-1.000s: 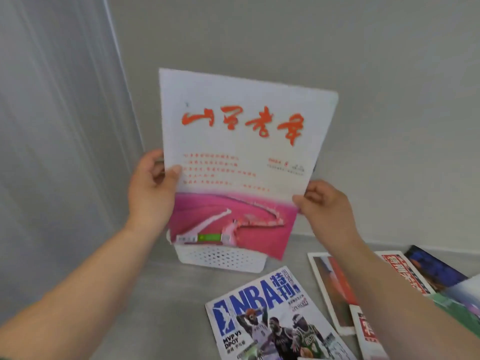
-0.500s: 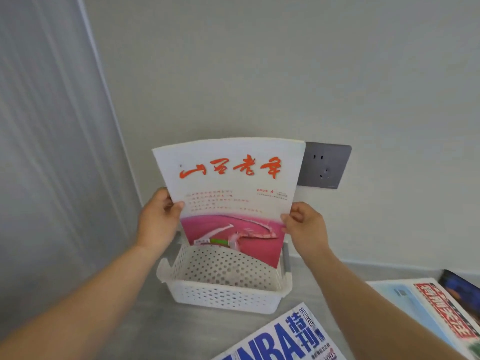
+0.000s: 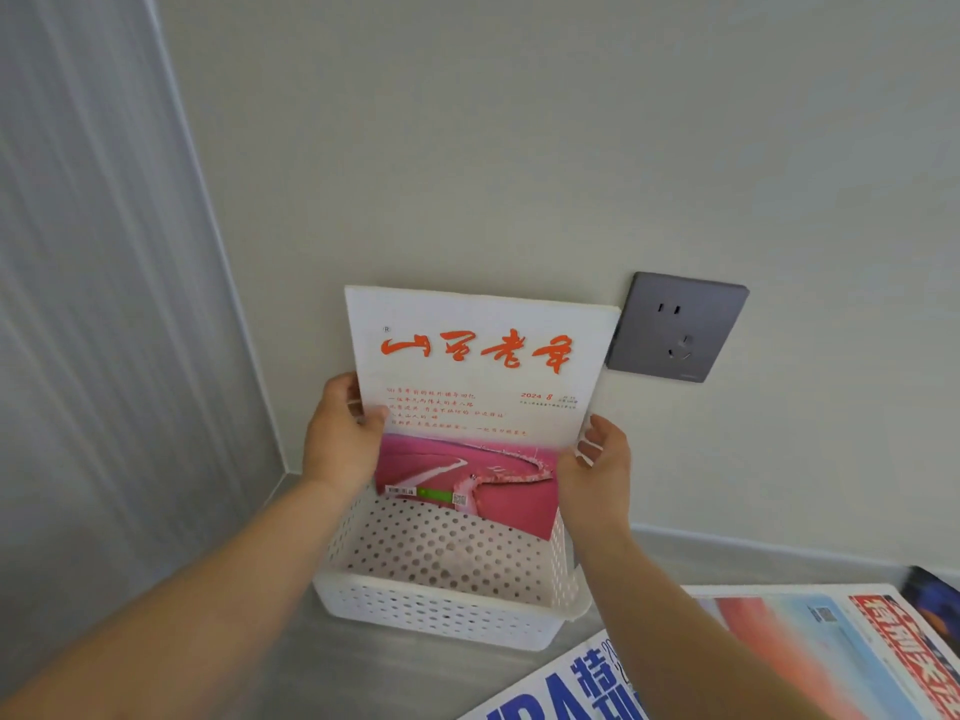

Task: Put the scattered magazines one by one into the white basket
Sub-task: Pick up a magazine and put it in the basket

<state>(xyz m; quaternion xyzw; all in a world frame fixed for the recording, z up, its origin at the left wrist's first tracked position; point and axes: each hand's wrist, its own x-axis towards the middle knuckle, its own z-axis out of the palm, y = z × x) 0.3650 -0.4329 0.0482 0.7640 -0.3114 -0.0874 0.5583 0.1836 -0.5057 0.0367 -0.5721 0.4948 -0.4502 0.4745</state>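
Observation:
A white magazine point(image 3: 478, 376) with red calligraphy and a pink picture at its bottom stands nearly upright, its lower edge inside the white perforated basket point(image 3: 441, 613) by the wall. My left hand point(image 3: 340, 433) grips its left edge with the thumb on the cover. My right hand point(image 3: 597, 467) rests at its right edge with fingers loosely spread. On the grey surface in front lie a blue-lettered NBA magazine point(image 3: 566, 693) and a light-blue magazine point(image 3: 810, 646) with a red title.
A grey wall socket point(image 3: 678, 327) sits just right of the magazine's top corner. A dark magazine corner point(image 3: 935, 595) shows at the far right. A ribbed grey panel point(image 3: 93, 304) forms the left side of the corner.
Both hands have lowered the white magazine toward the wall, and its lower edge has gone into the basket. My right hand's fingers have loosened.

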